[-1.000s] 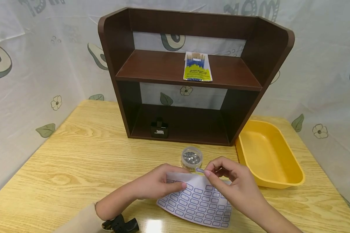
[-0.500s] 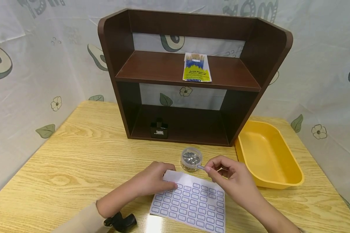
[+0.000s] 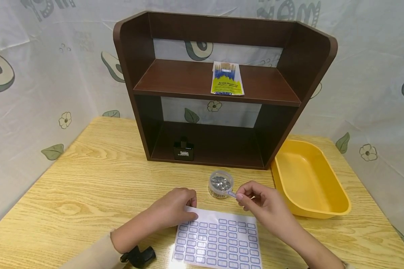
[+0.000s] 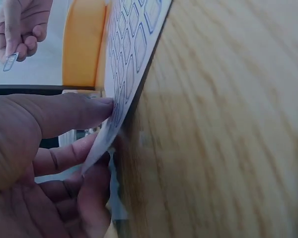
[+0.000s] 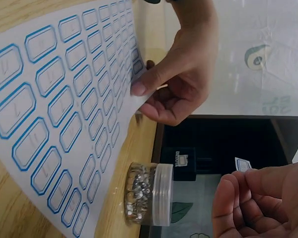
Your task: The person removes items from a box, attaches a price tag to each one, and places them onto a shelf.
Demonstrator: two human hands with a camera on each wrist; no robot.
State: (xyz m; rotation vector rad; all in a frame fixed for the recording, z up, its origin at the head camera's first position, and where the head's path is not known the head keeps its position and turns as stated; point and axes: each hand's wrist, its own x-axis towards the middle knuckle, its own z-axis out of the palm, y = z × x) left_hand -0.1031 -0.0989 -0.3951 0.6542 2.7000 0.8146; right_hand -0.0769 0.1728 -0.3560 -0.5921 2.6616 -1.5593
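Observation:
My left hand pinches the upper left corner of a white sheet of blue-bordered label stickers, thumb on top and fingers beneath. The sheet lies low over the table at the front. Between thumb and forefinger, my right hand pinches one small peeled sticker, which also shows in the right wrist view as a little label. Just left of those fingertips stands a round clear jar of small silvery pieces. In the head view the sticker's tip overlaps the jar's rim; I cannot tell whether they touch.
Behind the jar stands a dark brown two-tier shelf. Its upper tier carries a paintbrush pack, its lower tier a black bottle; both bear a small label. A yellow tray sits at the right on the wooden table.
My left hand has lowered the sticker sheet toward the table and drawn it slightly nearer and left. The right hand keeps its pinch on the single sticker beside the jar.

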